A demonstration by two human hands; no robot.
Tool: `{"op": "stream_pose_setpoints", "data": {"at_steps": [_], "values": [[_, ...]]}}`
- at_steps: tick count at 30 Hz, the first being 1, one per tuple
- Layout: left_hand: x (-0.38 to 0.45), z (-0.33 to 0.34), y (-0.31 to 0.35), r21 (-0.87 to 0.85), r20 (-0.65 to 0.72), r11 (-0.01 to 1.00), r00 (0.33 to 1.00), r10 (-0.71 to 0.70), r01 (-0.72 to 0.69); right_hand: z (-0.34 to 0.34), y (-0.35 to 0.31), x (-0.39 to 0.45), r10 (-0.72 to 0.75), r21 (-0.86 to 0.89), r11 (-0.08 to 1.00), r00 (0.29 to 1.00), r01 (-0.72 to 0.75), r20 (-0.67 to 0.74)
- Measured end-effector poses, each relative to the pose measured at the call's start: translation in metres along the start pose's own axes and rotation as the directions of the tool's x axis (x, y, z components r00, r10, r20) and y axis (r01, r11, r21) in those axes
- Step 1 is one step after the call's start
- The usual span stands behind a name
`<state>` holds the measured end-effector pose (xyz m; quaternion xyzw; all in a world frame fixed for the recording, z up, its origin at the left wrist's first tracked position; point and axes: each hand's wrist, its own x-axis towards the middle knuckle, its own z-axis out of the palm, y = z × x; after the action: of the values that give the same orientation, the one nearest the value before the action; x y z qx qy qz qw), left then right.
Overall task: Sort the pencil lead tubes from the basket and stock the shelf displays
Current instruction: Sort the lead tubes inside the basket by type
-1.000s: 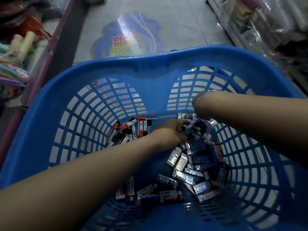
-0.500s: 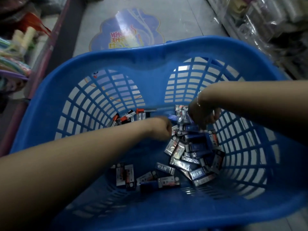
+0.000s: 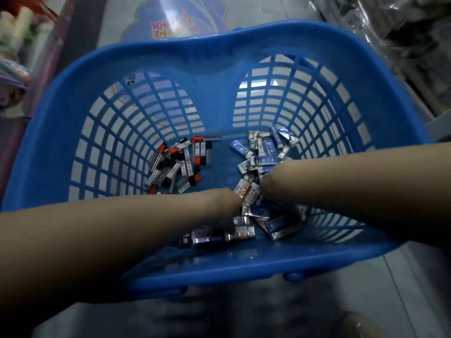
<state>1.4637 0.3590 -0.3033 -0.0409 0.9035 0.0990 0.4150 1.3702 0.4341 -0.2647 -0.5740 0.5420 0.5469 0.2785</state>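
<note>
A blue plastic basket (image 3: 170, 52) fills the view. On its floor, a heap of red-capped clear lead tubes (image 3: 178, 164) lies at the left. Several blue-and-silver lead tubes (image 3: 263, 147) are spread from the right back to the near wall. Both my forearms reach down into the blue heap. My left hand (image 3: 230, 206) is dug in near the front, next to my right hand (image 3: 273, 189). A white-and-red labelled tube (image 3: 246, 191) stands between them. The fingers of both hands are hidden under the wrists and tubes.
The basket stands on a tiled floor with a blue floor sticker (image 3: 175, 23) behind it. A shelf of colourful goods (image 3: 12, 69) runs along the left. Plastic-wrapped goods (image 3: 390, 25) are on the right shelf.
Both hands have moved from the back of the blue heap toward the near wall and deeper into the tubes. The view has shifted so the basket sits lower and closer.
</note>
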Motion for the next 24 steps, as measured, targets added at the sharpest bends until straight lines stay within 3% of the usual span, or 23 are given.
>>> {"op": "stream_pose_setpoints", "data": {"at_steps": [2,6,8,11,13,14,15,17,19,21,24], "values": [[0.003,0.001,-0.007,-0.063,0.009,0.998,1.000,-0.007,0.007,-0.003,0.001,0.011,0.030,0.008,1.000,1.000,-0.029,-0.002],[0.005,-0.006,-0.016,-0.205,0.033,0.978,0.999,-0.041,0.047,-0.001,0.030,0.013,0.182,0.258,0.956,0.970,-0.136,-0.163],[0.003,-0.009,-0.018,-0.165,0.038,0.986,0.999,-0.027,0.033,0.000,0.046,0.016,0.264,0.326,0.923,0.952,-0.204,-0.153],[-0.003,-0.016,-0.014,0.169,-0.210,0.984,0.974,0.089,-0.053,0.004,0.066,0.014,0.281,0.375,0.908,0.935,-0.188,-0.214],[-0.003,-0.015,-0.004,0.263,-0.386,0.938,0.866,0.318,-0.227,0.010,0.073,0.009,0.156,0.341,0.938,0.960,-0.069,-0.234],[-0.003,-0.013,0.003,0.246,-0.408,0.911,0.817,0.407,-0.330,0.011,0.071,0.003,0.103,0.296,0.955,0.967,-0.031,-0.232],[-0.002,-0.010,0.012,0.232,-0.388,0.885,0.796,0.465,-0.404,0.011,0.067,-0.002,0.059,0.366,0.930,0.977,0.021,-0.206],[0.005,-0.003,0.026,0.230,-0.318,0.875,0.817,0.482,-0.427,0.011,0.054,-0.004,-0.097,0.426,0.900,0.995,0.089,-0.003],[0.011,0.002,0.033,0.270,-0.323,0.897,0.844,0.427,-0.350,0.005,0.044,0.000,-0.125,0.538,0.843,0.960,-0.030,0.249],[0.014,0.005,0.032,0.264,-0.352,0.920,0.859,0.372,-0.290,0.006,0.040,0.003,-0.087,0.553,0.829,0.955,-0.089,0.283],[0.014,0.009,0.028,0.160,-0.367,0.941,0.867,0.336,-0.297,0.004,0.036,-0.001,-0.042,0.414,0.904,0.942,-0.106,0.333]]}}
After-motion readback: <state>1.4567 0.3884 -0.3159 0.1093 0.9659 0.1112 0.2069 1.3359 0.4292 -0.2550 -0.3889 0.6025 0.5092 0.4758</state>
